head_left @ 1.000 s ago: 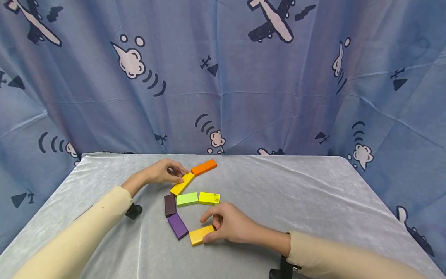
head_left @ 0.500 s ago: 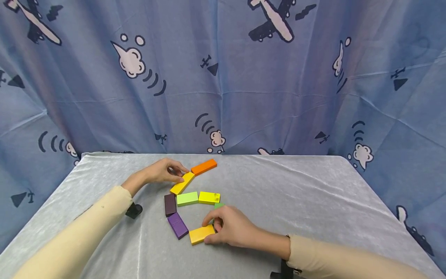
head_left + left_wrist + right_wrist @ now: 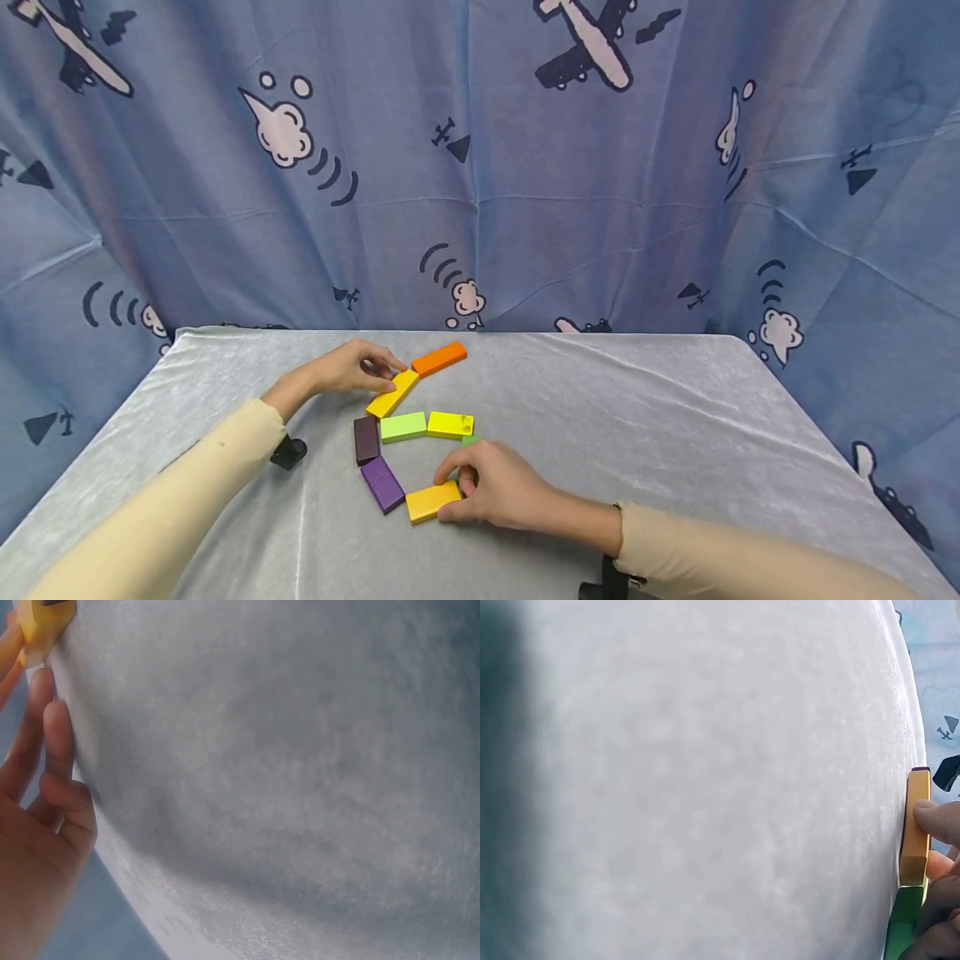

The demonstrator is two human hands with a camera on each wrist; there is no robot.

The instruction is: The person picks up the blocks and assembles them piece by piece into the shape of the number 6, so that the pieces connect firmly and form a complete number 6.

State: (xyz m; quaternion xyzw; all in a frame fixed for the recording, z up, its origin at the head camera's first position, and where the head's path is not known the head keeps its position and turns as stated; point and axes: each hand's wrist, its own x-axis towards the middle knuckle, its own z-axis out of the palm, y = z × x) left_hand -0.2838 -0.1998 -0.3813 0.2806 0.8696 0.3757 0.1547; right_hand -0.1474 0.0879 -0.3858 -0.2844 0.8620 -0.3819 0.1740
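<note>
My left hand (image 3: 351, 368) pinches a yellow block (image 3: 388, 403) between thumb and fingers. That block's far end meets an orange block (image 3: 439, 359). With thumb and index finger my right hand (image 3: 504, 490) grips an amber-yellow block (image 3: 431, 503) by its right part. This block's left end touches a purple block (image 3: 383, 485). A green block (image 3: 904, 913) adjoins its other end in the right wrist view; in the head view the hand covers most of it. In the left wrist view, only part of a yellow block (image 3: 46, 626) shows at the corner.
A dark brown block (image 3: 366, 440) stands against the purple one. A light green block (image 3: 402, 427) and a bright yellow block (image 3: 450, 425) lie end to end between the hands. Grey cloth (image 3: 637, 433) covers the table, with a blue patterned curtain (image 3: 525, 167) behind.
My right hand has shifted slightly toward the table's front edge, and a green block now shows behind it. The amber-yellow block has moved very slightly left. The left hand has stayed put.
</note>
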